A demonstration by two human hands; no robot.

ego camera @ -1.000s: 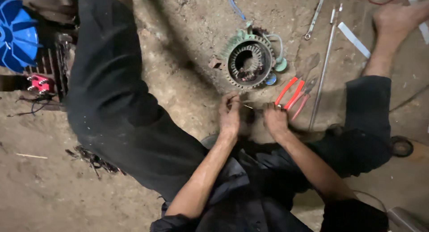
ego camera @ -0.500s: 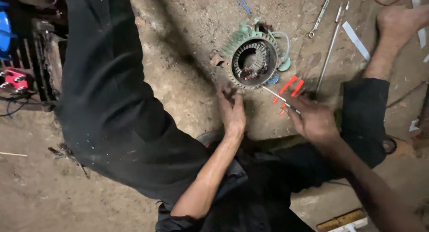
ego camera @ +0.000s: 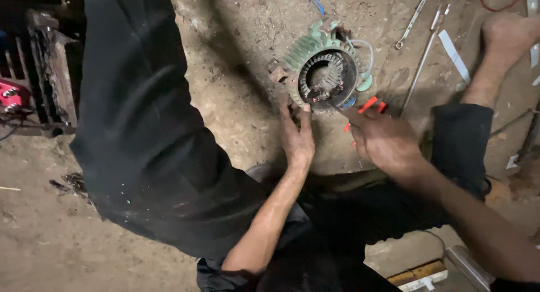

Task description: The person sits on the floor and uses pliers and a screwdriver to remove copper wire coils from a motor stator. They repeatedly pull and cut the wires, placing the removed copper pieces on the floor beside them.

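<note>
Both hands have advanced from the bare floor a second ago up to the motor stator (ego camera: pixel 328 73), which now sits closer to them. Left hand (ego camera: pixel 298 136) lies flat-fingered against the stator's near rim, fingertips touching the casing, gripping nothing that can be seen. Right hand (ego camera: pixel 383 139) is closed around a thin metal tool (ego camera: pixel 333 106) whose tip reaches into the stator's lower edge; red-handled pliers (ego camera: pixel 371 105) show just beyond the knuckles, and whether the hand also holds them cannot be told. Stator is a round, pale green finned housing with a dark slotted core, lying on the dusty concrete floor (ego camera: pixel 236 101) with its bore facing upward. Further off, a long metal rod (ego camera: pixel 423 59) and a spanner (ego camera: pixel 413 17) lie on the floor
</note>
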